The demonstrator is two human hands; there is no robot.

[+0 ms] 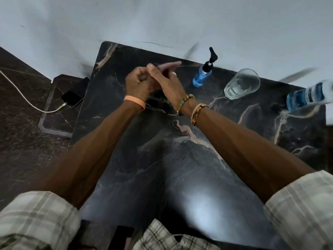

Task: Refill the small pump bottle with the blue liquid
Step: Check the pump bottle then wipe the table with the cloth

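Observation:
The small pump bottle [202, 73] stands upright at the back of the dark marble table [180, 159], blue liquid inside and its black pump fitted on top. A large clear bottle of blue liquid [306, 95] with a white label stands at the far right edge. My left hand [137, 83] and my right hand [165, 78] are pressed together over the table's back left, to the left of the pump bottle. The left fingers are curled against the right palm; the right fingers stretch out flat. Neither hand holds any object that I can see.
A clear drinking glass [242, 83] with a little water stands between the two bottles. A phone [71, 99] on a white charging cable lies on a lower stand to the left. A pale wall runs close behind the table.

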